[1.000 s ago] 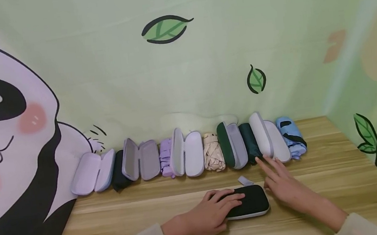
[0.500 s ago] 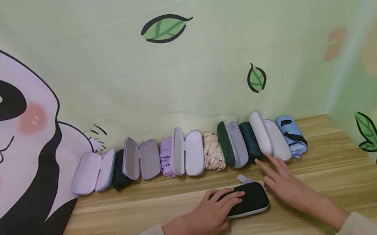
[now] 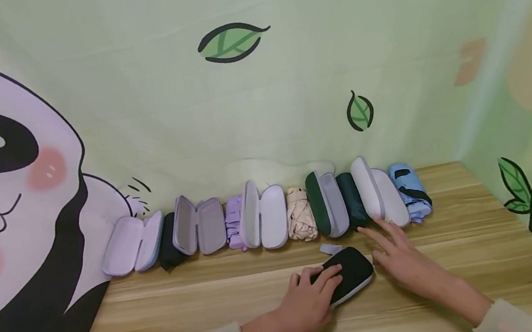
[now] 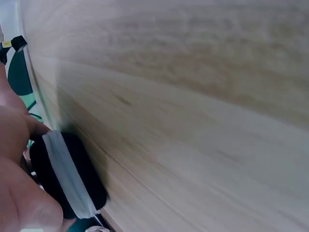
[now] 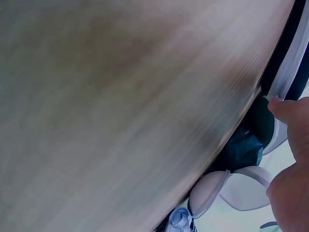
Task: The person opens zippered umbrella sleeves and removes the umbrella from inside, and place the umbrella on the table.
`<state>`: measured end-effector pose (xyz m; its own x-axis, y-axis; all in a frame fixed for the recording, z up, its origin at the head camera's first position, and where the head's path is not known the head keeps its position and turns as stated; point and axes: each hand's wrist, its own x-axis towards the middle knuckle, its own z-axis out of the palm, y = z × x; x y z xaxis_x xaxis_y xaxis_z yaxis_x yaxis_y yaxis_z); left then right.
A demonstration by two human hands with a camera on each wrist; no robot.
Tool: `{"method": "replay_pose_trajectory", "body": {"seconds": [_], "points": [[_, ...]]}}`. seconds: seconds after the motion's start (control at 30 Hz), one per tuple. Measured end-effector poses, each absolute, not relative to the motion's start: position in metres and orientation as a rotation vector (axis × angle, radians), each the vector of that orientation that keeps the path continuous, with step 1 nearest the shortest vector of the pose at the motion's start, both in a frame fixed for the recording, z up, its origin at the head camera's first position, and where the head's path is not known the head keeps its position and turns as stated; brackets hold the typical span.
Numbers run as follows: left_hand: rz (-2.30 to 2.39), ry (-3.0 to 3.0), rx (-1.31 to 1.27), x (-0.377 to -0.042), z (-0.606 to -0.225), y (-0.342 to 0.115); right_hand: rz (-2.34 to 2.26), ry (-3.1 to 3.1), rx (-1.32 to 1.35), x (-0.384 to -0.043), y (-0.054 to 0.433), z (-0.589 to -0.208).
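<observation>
A black zip case with a pale zipper band lies on the table, turned at an angle. A light grey tab sticks out at its far side. My left hand grips the case from above, bent fingers over its top, thumb hidden in the head view. The left wrist view shows the case edge-on, its pale zipper band running round the side. Just off its right end is my right hand, fingers extended toward the row behind. In the right wrist view the right thumb tip overlaps the zipper band.
Along the back stand several opened hard cases, such as a lilac one, a white one and a green one. Rolled fabric bundles sit between them: black, purple, beige, dark green, blue.
The black case has turned counterclockwise under my left hand, its right end swinging away from me. Its grey tab has shifted left. My right hand has hardly moved.
</observation>
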<state>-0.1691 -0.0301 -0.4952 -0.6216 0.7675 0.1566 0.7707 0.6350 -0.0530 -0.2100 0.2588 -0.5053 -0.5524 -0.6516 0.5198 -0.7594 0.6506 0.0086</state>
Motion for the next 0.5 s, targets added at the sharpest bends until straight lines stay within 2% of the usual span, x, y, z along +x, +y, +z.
{"method": "replay_pose_trajectory", "body": {"seconds": [0.3, 0.5], "points": [[0.035, -2.681, -1.019, -0.164, -0.501, -0.012, 0.375, -2.323, 1.115, -0.210, 0.256, -0.507], [-0.004, -2.773, -0.970, -0.162, -0.501, -0.007, 0.396, -2.359, 1.096, -0.209, 0.256, -0.509]]}}
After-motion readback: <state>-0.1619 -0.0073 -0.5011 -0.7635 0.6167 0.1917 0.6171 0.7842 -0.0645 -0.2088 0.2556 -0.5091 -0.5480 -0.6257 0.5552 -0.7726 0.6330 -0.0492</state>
